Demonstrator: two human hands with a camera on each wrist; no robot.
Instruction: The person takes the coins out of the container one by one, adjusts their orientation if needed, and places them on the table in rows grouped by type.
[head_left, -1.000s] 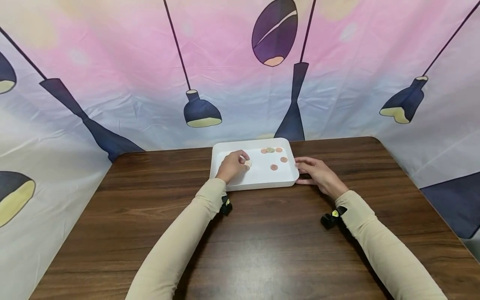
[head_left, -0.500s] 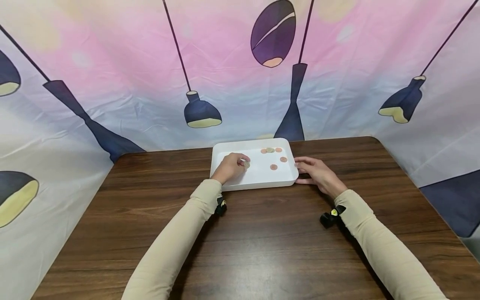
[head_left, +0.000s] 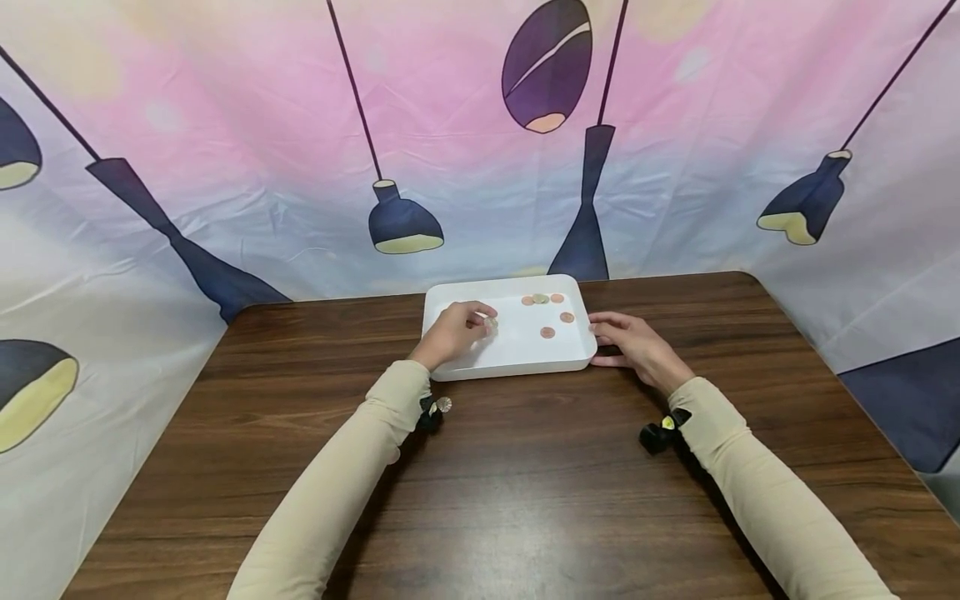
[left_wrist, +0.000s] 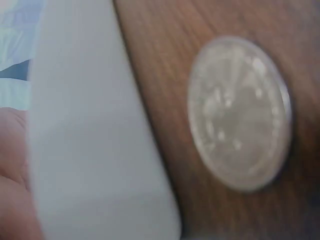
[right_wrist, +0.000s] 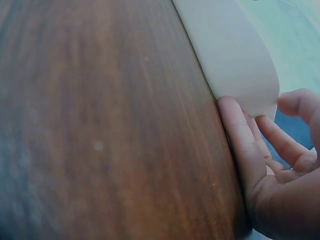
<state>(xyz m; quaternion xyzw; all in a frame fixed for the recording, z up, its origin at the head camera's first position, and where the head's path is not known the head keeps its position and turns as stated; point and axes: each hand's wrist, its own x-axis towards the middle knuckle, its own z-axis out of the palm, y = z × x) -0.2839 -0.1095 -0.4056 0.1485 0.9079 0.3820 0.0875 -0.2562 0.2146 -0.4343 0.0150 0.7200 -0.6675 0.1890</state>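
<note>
Backdrop: a fabric sheet [head_left: 465, 125] printed with pendant lamps [head_left: 405, 225], filling the upper half of the head view. Wood-grain table [head_left: 525, 483] takes up most of the lower half. White rectangular tray [head_left: 517, 354] sits near its far edge, centre of frame. Right hand [head_left: 637, 350], right of centre: fingers extended and spread, touching the tray's right end, not wrapped round it. Left hand [head_left: 453, 329], left of centre, over the tray: thumb and finger drawn together, pinching a silver coin [head_left: 491, 323]. Tally: four copper coins [head_left: 547, 332] and one pale yellowish coin [head_left: 540, 299] lie in the tray's right part; a loose silver coin [left_wrist: 240, 112] is outside it, beside the left wrist camera [head_left: 430, 417]. Estimate: part done; five coins lie apart from the fingers, one is being handled, one is out. Unclear: whether the outer coin rests on the wood; left fingertips, behind the tray wall in the left wrist view; coin faces, too small or blurred; tray floor under the left hand.
</note>
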